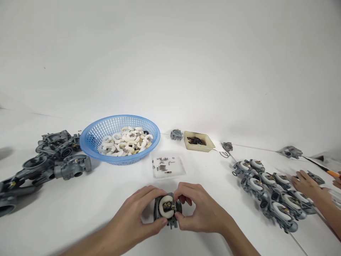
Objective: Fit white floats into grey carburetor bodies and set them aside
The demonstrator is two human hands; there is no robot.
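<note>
A grey metal carburetor body (172, 222) lies on the white table between my hands, its open side up. A white C-shaped float (162, 209) sits in it around two brass parts. My left hand (141, 213) grips the body's left side, thumb at the lower edge and fingers at the top. My right hand (199, 209) is at the right side, its thumb and index finger closing on the float's hinge area; whether a small pin is between them is too small to tell. Just beyond lies a clear tray (181, 170) with small metal pins and springs.
A blue basket (87, 138) of white floats stands behind left, beside piled carburetor bodies (71, 167). A cream tray (206, 147) holds black rings. Carburetors with floats (279, 211) stand in rows at right, near another person's hand (306, 185) and an orange-handled tool (333, 173).
</note>
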